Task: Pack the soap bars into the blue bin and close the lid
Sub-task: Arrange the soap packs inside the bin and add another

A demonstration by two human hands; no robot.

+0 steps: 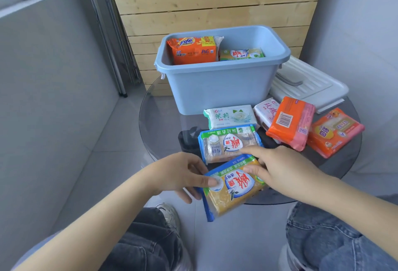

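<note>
A round glass table point(163, 119) fills the middle of the view; its near edge is hidden by the arms, and a dark base shows dimly through the top. At the back stands the blue bin point(215, 89), open, with an orange Tide pack point(193, 52) upright against its left inner wall and a green bar point(242, 54) lying beside it, mostly hidden by the front wall. What else sits lower in the bin cannot be seen. The white lid point(308, 86) lies on the table right of the bin, its left part behind the bin.

In front of the bin lie loose bars: a white jasmine bar point(230, 116), a pink-white bar point(266, 110) partly under an orange bar point(289, 123), an orange-pink bar point(335, 132) at the far right, and a blue-edged bar point(229, 143).

Nearest, a yellow bar point(233, 187) is lifted at the table's near edge. The left hand point(183, 176) pinches its left end, thumb on top, fingers underneath and partly hidden. The right hand point(286, 171) rests its spread fingers on the bar's top and right edge; its thumb is out of sight.
</note>
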